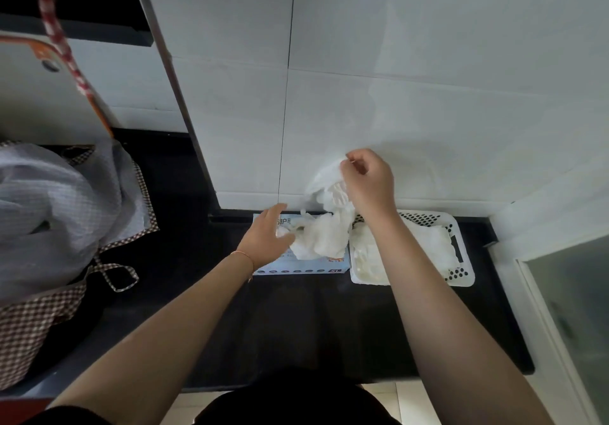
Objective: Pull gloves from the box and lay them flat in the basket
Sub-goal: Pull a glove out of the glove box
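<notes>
I am pinching a glove (329,177) in my right hand (369,181), lifting it above the box (303,265) with more gloves trailing from the opening. My left hand (267,237), fingers loosely extended, is pressing on the box and clump. I should be holding the rest down so only one comes free, then spreading it in the basket (461,276), just right.

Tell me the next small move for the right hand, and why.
Probably lift a little higher while the left hand steadies the glove box. The right hand pinches a glove that still trails into the bunched gloves at the opening, beside the basket.
</notes>
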Available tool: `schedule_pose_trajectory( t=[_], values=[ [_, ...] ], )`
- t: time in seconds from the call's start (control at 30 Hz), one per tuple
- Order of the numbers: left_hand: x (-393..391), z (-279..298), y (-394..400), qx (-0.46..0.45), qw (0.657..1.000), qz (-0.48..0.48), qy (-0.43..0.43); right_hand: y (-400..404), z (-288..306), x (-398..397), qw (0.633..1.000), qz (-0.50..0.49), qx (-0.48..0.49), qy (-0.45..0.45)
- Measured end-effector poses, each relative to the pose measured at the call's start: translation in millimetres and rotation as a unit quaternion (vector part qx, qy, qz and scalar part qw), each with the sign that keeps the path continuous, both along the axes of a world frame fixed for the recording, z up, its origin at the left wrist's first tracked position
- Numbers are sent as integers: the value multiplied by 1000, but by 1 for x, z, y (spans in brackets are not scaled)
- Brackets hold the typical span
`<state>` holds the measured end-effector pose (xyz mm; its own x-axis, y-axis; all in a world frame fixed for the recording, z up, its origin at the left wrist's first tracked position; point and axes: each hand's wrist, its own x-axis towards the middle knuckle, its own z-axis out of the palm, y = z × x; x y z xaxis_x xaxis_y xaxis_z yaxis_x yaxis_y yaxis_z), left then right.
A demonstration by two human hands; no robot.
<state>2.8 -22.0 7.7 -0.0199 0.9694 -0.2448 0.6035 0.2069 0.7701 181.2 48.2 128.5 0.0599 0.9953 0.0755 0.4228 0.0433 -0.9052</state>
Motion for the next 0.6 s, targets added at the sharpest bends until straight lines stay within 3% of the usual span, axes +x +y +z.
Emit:
schedule_pose_trajectory(
  t=[0.1,0.17,0.33,0.6],
  values=[
    [17,42,7,71,985,99,-126,-4,3,1,997,46,-54,4],
    [25,71,13,96,975,67,-190,-7,8,2,994,75,-75,12],
    [32,111,34,79,973,-54,-209,-12,26,11,989,95,-101,42],
    [45,126,39,95,954,44,-279,-13,30,54,987,97,-124,22]
  ],
)
